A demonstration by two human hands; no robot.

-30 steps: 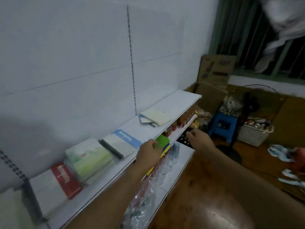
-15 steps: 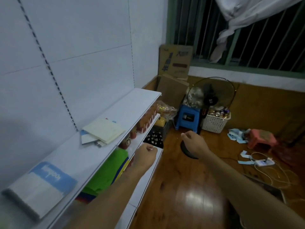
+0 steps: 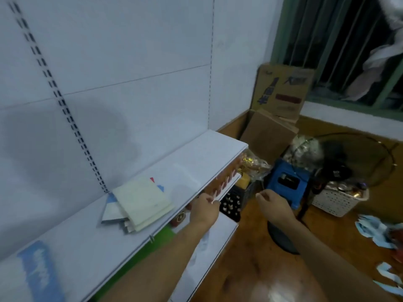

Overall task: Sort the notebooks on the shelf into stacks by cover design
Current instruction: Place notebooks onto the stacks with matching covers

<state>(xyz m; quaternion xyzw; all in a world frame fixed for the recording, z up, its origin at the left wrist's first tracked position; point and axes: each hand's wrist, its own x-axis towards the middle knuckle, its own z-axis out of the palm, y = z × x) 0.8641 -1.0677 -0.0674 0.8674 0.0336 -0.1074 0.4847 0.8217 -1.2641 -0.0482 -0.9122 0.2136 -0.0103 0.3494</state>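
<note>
A small pile of notebooks lies on the white top shelf (image 3: 196,162): a cream-covered notebook (image 3: 141,203) on top of white and blue ones (image 3: 111,211). A white notebook with a blue band (image 3: 37,273) lies blurred at the lower left of the same shelf. A green notebook (image 3: 164,236) shows under the shelf's front edge, on the level below. My left hand (image 3: 205,209) is at the front edge just right of the cream pile, fingers curled, holding nothing. My right hand (image 3: 272,205) hovers out over the floor, also curled and holding nothing.
Red-capped goods and a black crate of bottles (image 3: 233,203) sit on the lower levels. Beyond stand a blue stool (image 3: 287,182), a floor fan (image 3: 340,162), a white basket (image 3: 335,202) and a cardboard box (image 3: 283,90). Paper scraps (image 3: 370,229) lie on the wooden floor.
My left hand gripped the green notebook a second ago; it now lies on the lower level and the hand holds nothing. The view has swung right along the shelf towards the cream pile.
</note>
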